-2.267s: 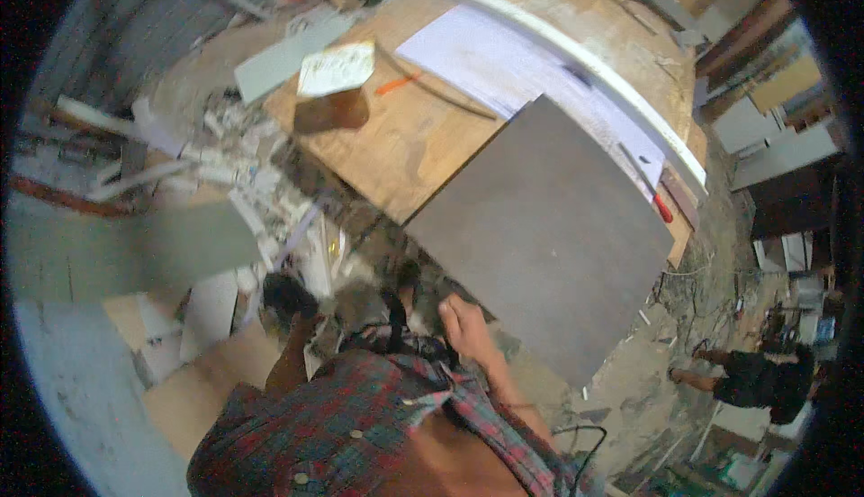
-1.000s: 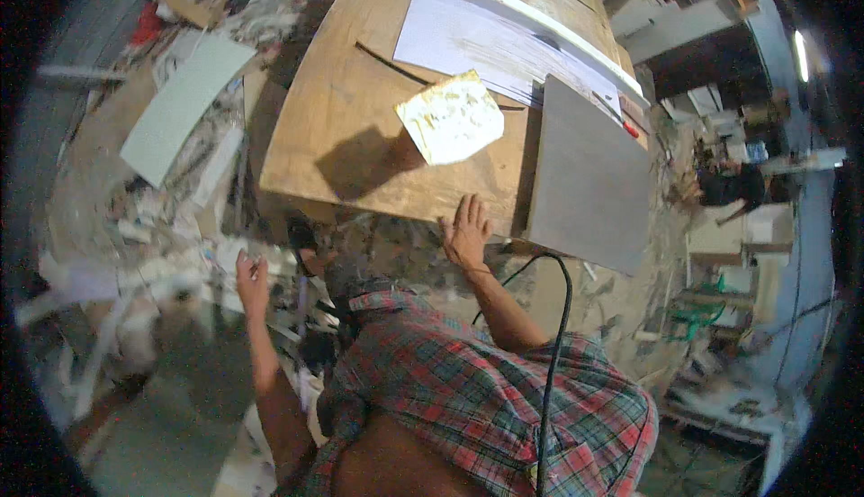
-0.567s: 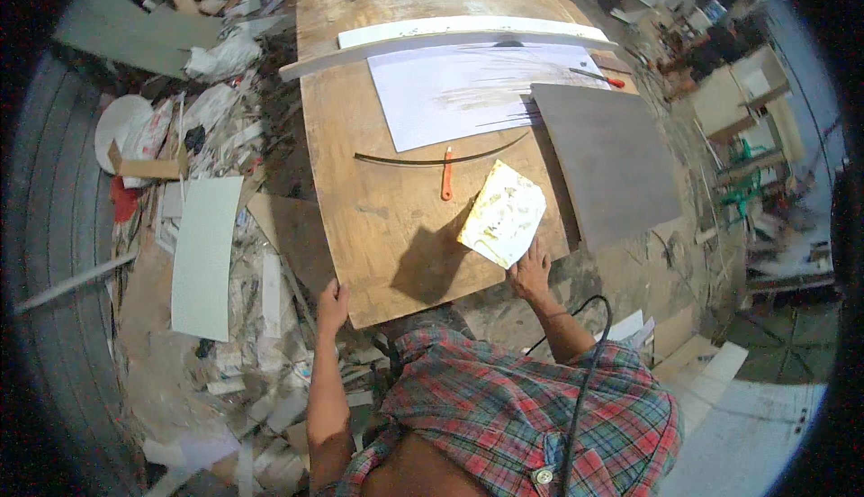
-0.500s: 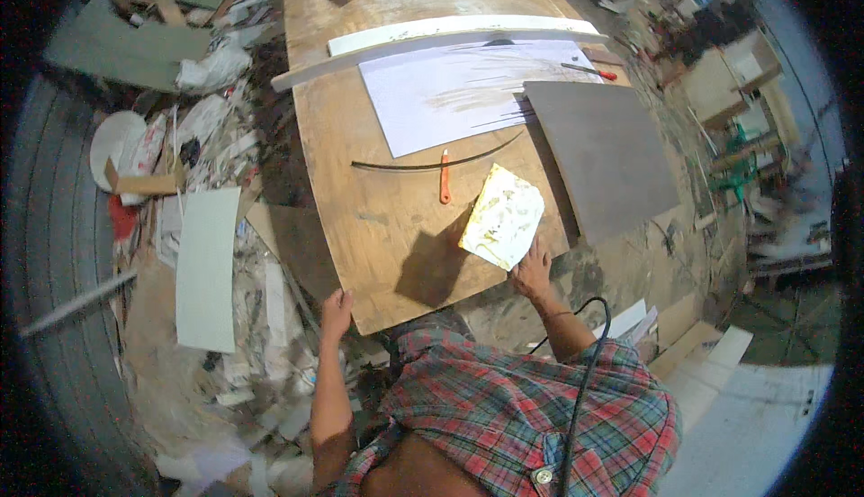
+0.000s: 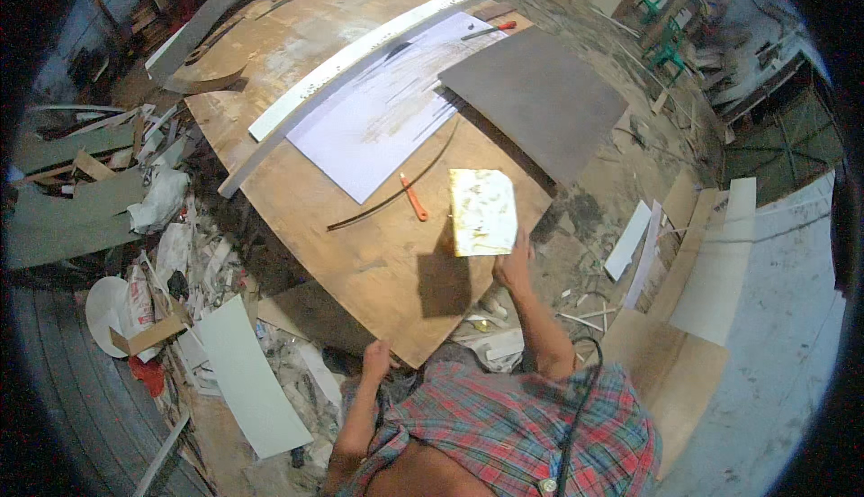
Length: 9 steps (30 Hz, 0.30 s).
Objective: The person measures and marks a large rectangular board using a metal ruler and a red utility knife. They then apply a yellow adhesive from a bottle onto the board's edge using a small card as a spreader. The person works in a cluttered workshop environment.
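Observation:
My right hand [image 5: 513, 267] holds up a pale rectangular block [image 5: 483, 213] with yellowish edges and a smeared face. Most of its fingers are hidden behind the block, whose shadow falls on the wooden worktable [image 5: 360, 285]. At the table's near corner my left hand [image 5: 378, 360] is closed on the edge. An orange-handled cutter [image 5: 414, 198] lies on the wood left of the block, touching or crossing a thin dark curved strip [image 5: 396, 189]. Farther back are a white scuffed sheet [image 5: 346, 150] and, to its right, a dark grey panel [image 5: 540, 96].
A long white strip [image 5: 360, 56] runs along the far side of the sheet, and a red-handled tool [image 5: 490, 31] lies at its far end. Scrap and offcuts cover the floor at left, including a pale panel [image 5: 252, 380]. Boards [image 5: 666, 362] lie at right.
The view has swung to the right, so the table appears turned. The block in my right hand now stands straighter. My left hand stays at the table corner.

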Motion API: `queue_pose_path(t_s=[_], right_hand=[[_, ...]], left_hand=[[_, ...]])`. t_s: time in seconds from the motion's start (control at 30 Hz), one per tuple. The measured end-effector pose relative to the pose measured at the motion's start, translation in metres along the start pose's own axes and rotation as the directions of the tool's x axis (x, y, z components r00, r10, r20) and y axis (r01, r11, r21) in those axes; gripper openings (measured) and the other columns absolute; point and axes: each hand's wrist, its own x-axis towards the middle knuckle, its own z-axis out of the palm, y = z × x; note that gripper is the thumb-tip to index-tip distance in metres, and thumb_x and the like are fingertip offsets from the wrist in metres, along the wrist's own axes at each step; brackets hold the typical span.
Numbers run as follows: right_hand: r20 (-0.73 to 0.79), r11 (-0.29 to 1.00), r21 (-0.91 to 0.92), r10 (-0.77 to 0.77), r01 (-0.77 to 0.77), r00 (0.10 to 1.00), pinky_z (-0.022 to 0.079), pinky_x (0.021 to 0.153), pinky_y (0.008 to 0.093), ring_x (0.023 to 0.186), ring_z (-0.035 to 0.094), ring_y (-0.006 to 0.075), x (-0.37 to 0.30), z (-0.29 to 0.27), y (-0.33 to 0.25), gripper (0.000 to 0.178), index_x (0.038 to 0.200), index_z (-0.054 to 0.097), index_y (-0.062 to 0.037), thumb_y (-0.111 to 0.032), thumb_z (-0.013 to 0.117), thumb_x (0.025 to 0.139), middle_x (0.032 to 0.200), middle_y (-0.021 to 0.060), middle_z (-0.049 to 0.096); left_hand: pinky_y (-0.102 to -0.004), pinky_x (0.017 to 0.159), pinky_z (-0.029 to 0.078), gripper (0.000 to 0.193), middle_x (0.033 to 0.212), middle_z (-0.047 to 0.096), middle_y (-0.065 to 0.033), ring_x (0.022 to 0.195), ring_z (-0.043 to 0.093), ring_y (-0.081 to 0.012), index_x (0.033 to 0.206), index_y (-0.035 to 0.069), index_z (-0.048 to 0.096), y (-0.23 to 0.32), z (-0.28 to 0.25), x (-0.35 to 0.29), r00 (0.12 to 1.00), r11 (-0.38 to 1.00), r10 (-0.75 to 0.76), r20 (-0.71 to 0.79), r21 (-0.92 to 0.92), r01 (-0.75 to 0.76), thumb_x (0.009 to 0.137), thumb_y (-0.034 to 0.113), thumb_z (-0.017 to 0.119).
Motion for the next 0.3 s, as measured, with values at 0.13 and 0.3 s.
queue_pose_path(t_s=[0.13, 0.3], right_hand=[[-0.136, 0.967, 0.245, -0.037, 0.07, 0.99, 0.035, 0.106, 0.0543, 0.129, 0.048, 0.0421, -0.094, -0.022, -0.049, 0.035, 0.12, 0.066, -0.0066, -0.021, 0.065, 0.088, 0.14, 0.0215, 0.053], [0.158, 0.945, 0.287, 0.115, -0.157, 0.981, 0.045, 0.09, 0.0478, 0.111, 0.057, 0.0383, -0.182, -0.049, -0.119, 0.019, 0.103, 0.072, -0.0074, -0.021, 0.068, 0.089, 0.122, 0.018, 0.065]], left_hand=[[-0.0337, 0.062, 0.058, 0.039, 0.087, 0.07, -0.0162, 0.073, 0.072, -0.0244, 0.106, -0.01, 0.063, -0.017, -0.031, 0.004, 0.952, 0.927, 0.135, 0.274, -0.374, -0.024, 0.105, 0.026, 0.048], [-0.0383, 0.068, 0.058, 0.028, 0.088, 0.071, -0.0144, 0.075, 0.071, -0.0224, 0.109, -0.005, 0.064, -0.035, -0.075, 0.012, 0.901, 0.979, 0.076, 0.427, -0.202, 0.013, 0.103, 0.018, 0.05]])
